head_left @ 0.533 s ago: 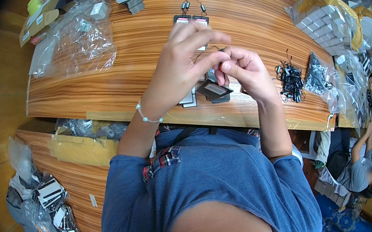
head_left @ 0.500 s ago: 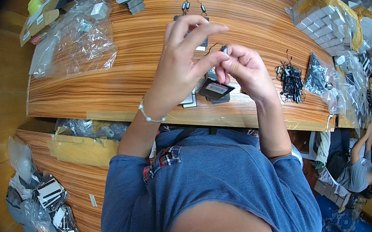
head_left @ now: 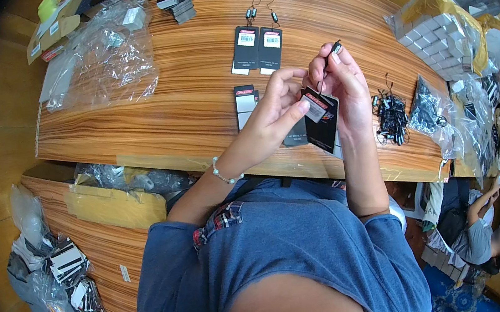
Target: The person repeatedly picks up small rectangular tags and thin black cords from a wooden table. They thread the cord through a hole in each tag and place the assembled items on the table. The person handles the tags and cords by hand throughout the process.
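My left hand (head_left: pixel 273 115) pinches a black hang tag (head_left: pixel 324 132) with a white sticker near its top, in front of my chest. My right hand (head_left: pixel 346 83) is closed on the small black seal (head_left: pixel 335 48) of a string whose loop runs down to the tag's top. More dark tags (head_left: pixel 296 134) lie under my hands, partly hidden. Just beyond my left hand is a stack of white-and-black labels (head_left: pixel 245 103). Two strung hang tags (head_left: pixel 247 55) lie side by side farther off. A tangled pile of black tag strings (head_left: pixel 391 113) sits right of my right hand.
A clear plastic bag (head_left: pixel 105 61) spreads over the table's far left. Stacked cards (head_left: pixel 182 7) stand at the back. Wrapped small white boxes (head_left: pixel 436 37) and plastic bags (head_left: pixel 426 104) occupy the right side. Another person (head_left: pixel 485 238) is at the lower right.
My left hand has come down and now grips the tag. My right hand has risen slightly with the string's seal, and the string is drawn out between seal and tag.
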`<state>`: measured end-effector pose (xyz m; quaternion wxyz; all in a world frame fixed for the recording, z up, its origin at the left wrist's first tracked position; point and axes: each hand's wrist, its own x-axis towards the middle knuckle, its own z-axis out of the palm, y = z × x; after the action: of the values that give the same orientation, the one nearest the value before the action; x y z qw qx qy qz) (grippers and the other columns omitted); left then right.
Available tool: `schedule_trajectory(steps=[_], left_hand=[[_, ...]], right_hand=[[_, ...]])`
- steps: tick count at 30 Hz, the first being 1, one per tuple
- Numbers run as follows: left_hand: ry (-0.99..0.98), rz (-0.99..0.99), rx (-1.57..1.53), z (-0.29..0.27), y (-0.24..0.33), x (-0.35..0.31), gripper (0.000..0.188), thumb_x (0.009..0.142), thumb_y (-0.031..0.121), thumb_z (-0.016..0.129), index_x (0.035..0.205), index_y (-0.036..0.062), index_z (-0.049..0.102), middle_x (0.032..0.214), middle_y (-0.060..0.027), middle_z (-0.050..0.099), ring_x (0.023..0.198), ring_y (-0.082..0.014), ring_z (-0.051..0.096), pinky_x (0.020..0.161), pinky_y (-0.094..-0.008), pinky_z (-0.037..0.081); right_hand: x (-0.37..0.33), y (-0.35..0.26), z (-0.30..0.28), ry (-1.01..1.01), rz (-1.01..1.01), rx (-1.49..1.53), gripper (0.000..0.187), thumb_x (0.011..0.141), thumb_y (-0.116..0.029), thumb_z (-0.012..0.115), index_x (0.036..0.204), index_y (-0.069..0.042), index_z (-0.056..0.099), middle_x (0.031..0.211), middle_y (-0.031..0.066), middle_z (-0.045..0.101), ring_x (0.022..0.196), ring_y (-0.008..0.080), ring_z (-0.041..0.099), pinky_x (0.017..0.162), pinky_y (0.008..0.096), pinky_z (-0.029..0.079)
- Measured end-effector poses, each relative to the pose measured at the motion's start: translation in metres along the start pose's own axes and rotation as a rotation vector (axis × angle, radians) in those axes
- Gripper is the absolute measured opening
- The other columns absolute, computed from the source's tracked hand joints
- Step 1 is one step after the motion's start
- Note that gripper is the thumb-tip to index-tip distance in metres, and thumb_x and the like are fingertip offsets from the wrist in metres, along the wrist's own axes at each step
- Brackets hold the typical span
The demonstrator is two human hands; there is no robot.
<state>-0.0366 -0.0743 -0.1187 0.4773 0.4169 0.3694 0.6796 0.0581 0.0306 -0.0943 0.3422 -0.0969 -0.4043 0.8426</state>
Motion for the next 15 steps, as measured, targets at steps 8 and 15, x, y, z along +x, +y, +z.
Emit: schedule_trajectory(steps=[8,15], left_hand=[[0.024,-0.036,0.171,-0.01,0.006,0.014,0.025,0.09,0.003,0.038,0.115,0.0011,0.04,0.1,-0.0062,0.05,0.092,-0.0086,0.049,0.081,-0.0237,0.04],[0.052,0.002,0.303,-0.048,0.014,0.063,0.03,0.09,0.003,0.038,0.119,0.0036,0.039,0.101,-0.0042,0.053,0.091,-0.0062,0.051,0.08,-0.0214,0.043]], right_hand=[[0.022,-0.01,0.0,0.081,-0.068,-0.147,0.018,0.092,-0.022,0.042,0.093,-0.007,0.052,0.083,0.0046,0.056,0.072,0.0086,0.048,0.066,0.0221,0.039],[0.09,-0.045,-0.008,0.007,-0.064,-0.55,0.021,0.091,-0.025,0.044,0.09,-0.006,0.054,0.086,0.0055,0.058,0.061,0.0096,0.046,0.061,0.0249,0.04]])
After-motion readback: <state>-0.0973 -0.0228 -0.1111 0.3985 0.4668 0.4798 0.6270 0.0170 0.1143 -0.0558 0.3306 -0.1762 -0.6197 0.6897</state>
